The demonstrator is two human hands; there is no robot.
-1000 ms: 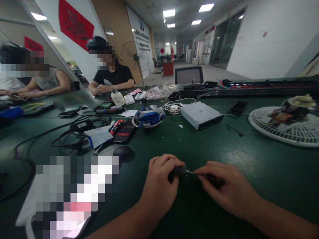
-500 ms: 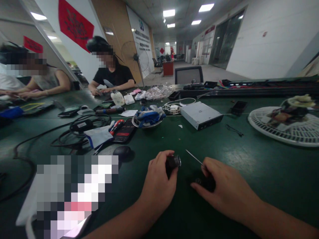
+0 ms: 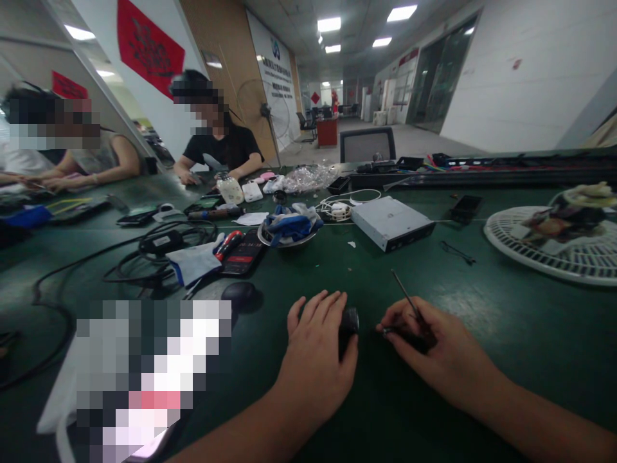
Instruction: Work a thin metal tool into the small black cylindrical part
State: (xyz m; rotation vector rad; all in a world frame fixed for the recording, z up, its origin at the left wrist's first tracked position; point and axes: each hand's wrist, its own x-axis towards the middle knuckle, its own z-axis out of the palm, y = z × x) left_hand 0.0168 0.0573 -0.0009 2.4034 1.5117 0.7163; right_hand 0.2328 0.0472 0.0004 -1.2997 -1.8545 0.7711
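And here, low over the green tabletop (image 3: 525, 347), the left hand (image 3: 318, 341) has a black cylinder (image 3: 351, 320), fingers arched over its far side and thumb along the near side, clamped on it, with the little finger slightly apart from the rest. The cylinder lies sideways just in front of the wearer, its end poking out toward the right, probably so that the other hand can reach it and the palm can steady the body. Across a narrow gap, the right hand (image 3: 438, 347) has its fingers closed around a slim tool (image 3: 405, 294), shaft slanting up and away, perhaps tucked like that to free the fingertips; thumb and forefinger come together near a tiny glinting piece (image 3: 385, 332) (too small and dark to name, that one). Now for materials: the cylinder looks smooth, with a faint shine on its ringed end, and the shaft is thin, straight and metallic. Beyond them sits a flat, boxy metal drive (image 3: 393, 218), matt grey on top; beside it, crumpled blue-and-white fabric gloves (image 3: 289, 225) slump in a round, shiny bowl (image 3: 308, 242), and over on the right a white slatted fan grille (image 3: 523, 260) spreads wide and round.
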